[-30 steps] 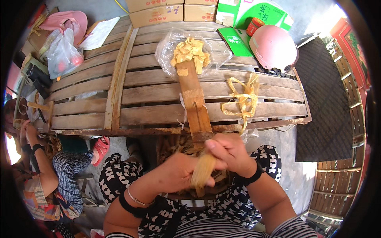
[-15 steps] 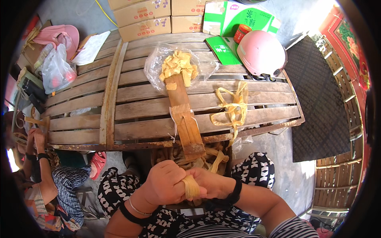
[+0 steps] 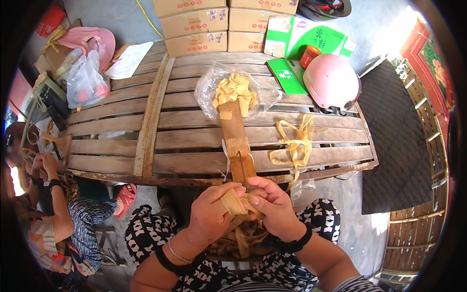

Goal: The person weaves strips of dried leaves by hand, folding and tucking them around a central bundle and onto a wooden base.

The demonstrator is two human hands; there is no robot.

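Above my lap, my left hand [image 3: 211, 214] grips a folded pale tan strip [image 3: 234, 202] that looks like dried leaf. The thumb and fingers of my right hand [image 3: 281, 215] pinch its other end, with the index finger raised. Below them lies a heap of similar brown strips [image 3: 243, 239]; what holds it is mostly hidden. Just beyond my hands a narrow wooden board [image 3: 233, 121] lies over the table's near edge, its near end partly behind my fingers. At its far end, small folded yellow pieces [image 3: 236, 91] are piled on a clear plastic bag [image 3: 204, 100].
The slatted wooden table [image 3: 194, 163] carries a tangled yellow plastic bag [image 3: 296, 146], a pink helmet [image 3: 331, 80], a red can [image 3: 310, 56] and green cardboard [image 3: 287, 75]. Cartons [image 3: 197, 44] are stacked behind. Another person's hands [image 3: 44, 165] work at the left.
My hands have moved forward and turned, and the fingers of my right hand have opened up around the strip. The view has shifted, so the table sits lower and further right.
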